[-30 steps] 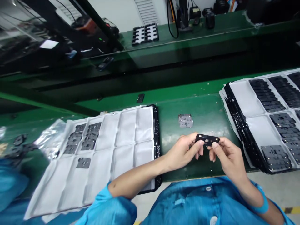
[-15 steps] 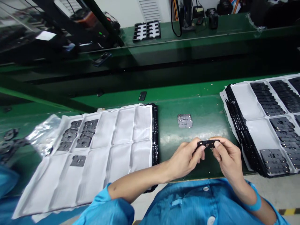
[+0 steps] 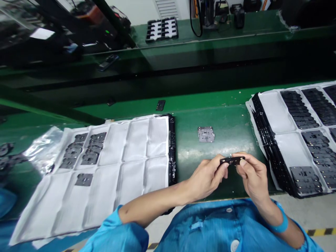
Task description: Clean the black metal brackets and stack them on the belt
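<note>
A small flat black part [image 3: 232,160] is pinched between my two hands above the green bench [image 3: 225,115]. My left hand [image 3: 207,176] grips its left end with thumb and fingers. My right hand [image 3: 252,176] grips its right end the same way. The part is seen nearly edge-on. A small stack of grey parts [image 3: 206,134] lies on the bench just beyond my hands.
A white-lined tray [image 3: 126,161] at the left holds several dark parts [image 3: 84,152] in its far-left cells. A stack of black trays [image 3: 265,140] at the right carries many dark parts [image 3: 306,176]. A lone dark piece [image 3: 160,105] lies further back. Machinery and cables fill the rear shelf.
The black part has tipped from showing its face to lying nearly edge-on between my fingers. Both hands stay in about the same place; the view shifted slightly.
</note>
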`<state>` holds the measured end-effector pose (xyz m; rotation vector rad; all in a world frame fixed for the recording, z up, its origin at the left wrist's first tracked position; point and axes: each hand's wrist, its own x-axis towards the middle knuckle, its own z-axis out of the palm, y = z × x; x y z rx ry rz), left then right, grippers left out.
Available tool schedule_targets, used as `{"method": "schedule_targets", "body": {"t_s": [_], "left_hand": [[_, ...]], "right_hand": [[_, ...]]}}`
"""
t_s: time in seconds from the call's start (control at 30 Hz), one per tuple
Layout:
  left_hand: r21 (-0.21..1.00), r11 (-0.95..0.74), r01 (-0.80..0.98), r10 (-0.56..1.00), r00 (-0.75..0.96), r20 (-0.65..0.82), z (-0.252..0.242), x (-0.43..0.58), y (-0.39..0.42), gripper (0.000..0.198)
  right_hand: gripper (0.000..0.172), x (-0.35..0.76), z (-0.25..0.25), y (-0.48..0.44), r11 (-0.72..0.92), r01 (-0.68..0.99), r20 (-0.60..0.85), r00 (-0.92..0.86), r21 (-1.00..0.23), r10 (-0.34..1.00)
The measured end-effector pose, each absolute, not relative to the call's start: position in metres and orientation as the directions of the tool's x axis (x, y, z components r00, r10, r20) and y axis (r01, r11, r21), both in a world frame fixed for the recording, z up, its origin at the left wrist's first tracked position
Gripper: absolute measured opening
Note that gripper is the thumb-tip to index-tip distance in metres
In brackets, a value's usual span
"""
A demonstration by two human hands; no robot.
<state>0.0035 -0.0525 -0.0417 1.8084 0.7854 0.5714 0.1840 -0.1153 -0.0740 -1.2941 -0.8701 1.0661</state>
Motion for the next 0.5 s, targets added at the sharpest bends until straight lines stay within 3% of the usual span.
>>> {"method": "schedule_targets", "body": {"t_s": [0.5], "left_hand": [[0.947,-0.224,0.230,0.733,0.680,0.008,-0.0420,0.0029,-0.0557,0.025]], "right_hand": [[0.030,0.1851,-0.0824,-0.1119,0.000,0.009,0.003,0.319,-1.000,0.948]]}}
